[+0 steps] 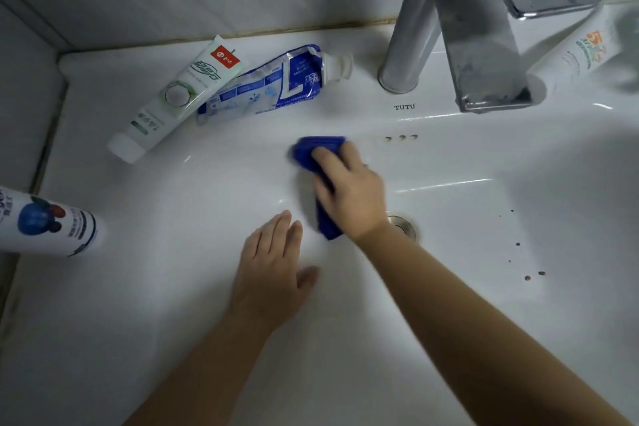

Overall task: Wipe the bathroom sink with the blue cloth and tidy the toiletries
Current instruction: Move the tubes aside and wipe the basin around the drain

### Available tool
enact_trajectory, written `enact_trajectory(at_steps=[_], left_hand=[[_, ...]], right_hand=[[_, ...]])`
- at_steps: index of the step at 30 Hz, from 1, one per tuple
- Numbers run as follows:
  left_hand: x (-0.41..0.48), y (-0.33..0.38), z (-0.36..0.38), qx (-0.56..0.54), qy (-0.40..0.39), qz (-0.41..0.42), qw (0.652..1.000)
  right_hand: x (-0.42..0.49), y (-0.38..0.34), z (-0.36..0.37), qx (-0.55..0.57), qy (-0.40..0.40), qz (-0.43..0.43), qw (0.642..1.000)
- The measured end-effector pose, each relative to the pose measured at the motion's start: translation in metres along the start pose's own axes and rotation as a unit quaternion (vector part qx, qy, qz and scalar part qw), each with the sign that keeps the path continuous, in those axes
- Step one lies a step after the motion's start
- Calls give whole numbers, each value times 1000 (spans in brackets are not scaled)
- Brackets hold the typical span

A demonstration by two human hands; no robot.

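White porcelain of the sink is filling the view, with a chrome faucet standing at the back; my right grip is pressing the blue cloth onto the basin's back slope, just left of the drain, fingers lying fairly straight over it; my left grip is resting flat and apart on the basin, holding nothing, near the cloth; a green-and-white tube is lying against a blue-and-white tube on the counter ledge behind; a white bottle is lying at the left edge.
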State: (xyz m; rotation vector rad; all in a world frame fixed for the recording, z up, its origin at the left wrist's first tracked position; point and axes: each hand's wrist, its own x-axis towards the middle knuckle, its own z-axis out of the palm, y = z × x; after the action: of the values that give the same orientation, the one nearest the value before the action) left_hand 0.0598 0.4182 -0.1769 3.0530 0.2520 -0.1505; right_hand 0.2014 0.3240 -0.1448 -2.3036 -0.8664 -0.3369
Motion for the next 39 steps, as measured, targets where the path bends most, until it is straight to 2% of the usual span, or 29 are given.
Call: enact_trajectory(at_steps=[2, 4, 8, 10, 11, 15, 17, 19, 20, 22, 24, 25, 27, 29, 31, 33, 34, 36, 37, 39], left_hand=[[0, -1, 1, -3, 4, 0, 1000], [1, -1, 0, -3, 13, 0, 1000], [1, -1, 0, -1, 11, -2, 1000], [1, -2, -1, -1, 6, -3, 1000], [1, -2, -1, -2, 3, -4, 1000], [1, -2, -1, 5, -1, -10, 1000], [1, -1, -1, 4, -9, -17, 1000], [1, 0, -3, 3, -21, -28, 999], [1, 1, -4, 2, -25, -29, 999], [1, 2, -4, 2, -29, -26, 999], [0, 1, -5, 5, -25, -27, 999], [1, 1, -5, 5, -22, -26, 999], [3, 1, -6, 2, -17, -25, 1000], [5, 4, -9, -5, 13, -26, 1000], [13, 14, -12, -19, 55, 7, 998], [27, 31, -13, -35, 73, 72, 994], [39, 42, -12, -42, 69, 101, 992], [63, 61, -8, -58, 55, 129, 988], [74, 68, -5, -68, 44, 131, 988], [85, 75, 2, -80, 23, 140, 987]], right_hand=[[1, -2, 3, -11, -27, -24, 999], [-5, 30, -22, -29, -22, 11, 999], [-26, 119, -94, -107, 31, 175, 978], [-28, 128, -99, -115, 39, 232, 965], [-27, 119, -90, -104, 33, 228, 968], [-32, 65, -33, -40, -69, 108, 991], [-34, 66, -31, -26, -91, 94, 991], [-38, 89, -50, -62, -117, 77, 988], [-42, 102, -61, -85, -124, 111, 982], [-50, 115, -73, -106, -107, 238, 959], [-51, 100, -66, -91, -94, 318, 939], [-49, 88, -58, -79, -104, 309, 942], [-49, 66, -39, -48, -156, 218, 962], [-48, 60, -29, -39, -213, 135, 967], [-44, 76, -37, -75, -234, 117, 962], [-47, 100, -55, -125, -212, 129, 961], [-50, 114, -68, -140, -174, 161, 961], [-47, 141, -104, -129, -43, 287, 948], [-42, 151, -123, -111, 33, 356, 927], [-28, 161, -141, -73, 147, 416, 895]])
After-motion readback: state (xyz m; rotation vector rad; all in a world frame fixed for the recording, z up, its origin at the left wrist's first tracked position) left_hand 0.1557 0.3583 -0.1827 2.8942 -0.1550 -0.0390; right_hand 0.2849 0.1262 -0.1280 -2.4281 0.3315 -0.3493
